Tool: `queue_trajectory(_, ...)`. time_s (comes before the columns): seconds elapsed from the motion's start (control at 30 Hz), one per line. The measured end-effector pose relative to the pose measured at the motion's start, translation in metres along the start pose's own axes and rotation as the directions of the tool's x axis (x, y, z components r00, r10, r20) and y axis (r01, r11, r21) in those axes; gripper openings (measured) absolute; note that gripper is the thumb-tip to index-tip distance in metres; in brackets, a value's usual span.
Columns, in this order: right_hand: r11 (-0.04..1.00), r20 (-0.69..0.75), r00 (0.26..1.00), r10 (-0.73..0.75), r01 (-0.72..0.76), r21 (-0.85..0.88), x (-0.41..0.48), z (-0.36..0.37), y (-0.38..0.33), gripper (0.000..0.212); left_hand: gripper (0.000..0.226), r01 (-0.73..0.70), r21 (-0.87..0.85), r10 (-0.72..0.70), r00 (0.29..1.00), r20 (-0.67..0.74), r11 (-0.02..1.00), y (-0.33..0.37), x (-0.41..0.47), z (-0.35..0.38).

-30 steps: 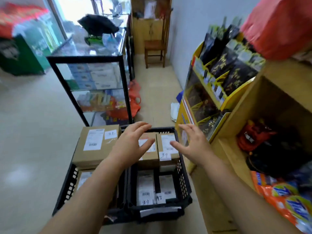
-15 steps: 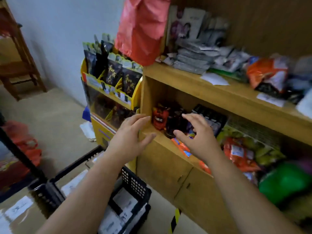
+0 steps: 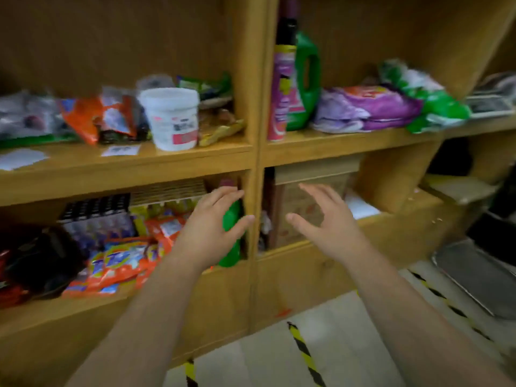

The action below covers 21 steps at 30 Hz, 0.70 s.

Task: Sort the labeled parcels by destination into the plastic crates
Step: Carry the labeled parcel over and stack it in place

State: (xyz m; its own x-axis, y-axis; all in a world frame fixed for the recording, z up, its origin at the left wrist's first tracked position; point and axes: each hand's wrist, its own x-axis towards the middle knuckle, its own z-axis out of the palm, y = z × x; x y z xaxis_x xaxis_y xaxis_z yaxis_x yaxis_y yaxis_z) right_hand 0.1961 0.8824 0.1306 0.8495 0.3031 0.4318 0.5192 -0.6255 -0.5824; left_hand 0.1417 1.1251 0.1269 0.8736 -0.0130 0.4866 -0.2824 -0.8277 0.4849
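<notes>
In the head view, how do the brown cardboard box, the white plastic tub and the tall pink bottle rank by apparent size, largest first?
1. brown cardboard box, partly hidden by the right hand
2. white plastic tub
3. tall pink bottle, taller than the tub but much narrower
</notes>
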Motion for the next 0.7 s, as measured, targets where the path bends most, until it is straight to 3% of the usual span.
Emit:
queue_trajectory(0.17,0.98,-0.18,0.966,0.183,-0.193,-0.04,-0.058,-0.115,0.109,0.069,0.059,-0.18,-0.105,0.195,0.967,0.161,0.978,0.126,0.054,0.112)
queue_trajectory(0.33,0.929,-0.36,0.877,0.318,-0.364,-0.066,-0.129,-0.213,0.187,0.068,0.055,-0.328,-0.261,0.388,0.893,0.228,0.908,0.24,0.085,0.209)
queue_trajectory(0.47,0.867,-0.493,0.777,0.391,-0.491,-0.087,-0.182,-0.281,0.23,0.064,0.059,-0.374,-0.414,0.506,0.818,0.275,0.83,0.325,0.097,0.273)
queue_trajectory(0.7,0.672,-0.646,0.542,0.538,-0.738,-0.06,-0.27,-0.368,0.292,0.07,0.056,-0.441,-0.617,0.723,0.608,0.328,0.651,0.465,0.104,0.394)
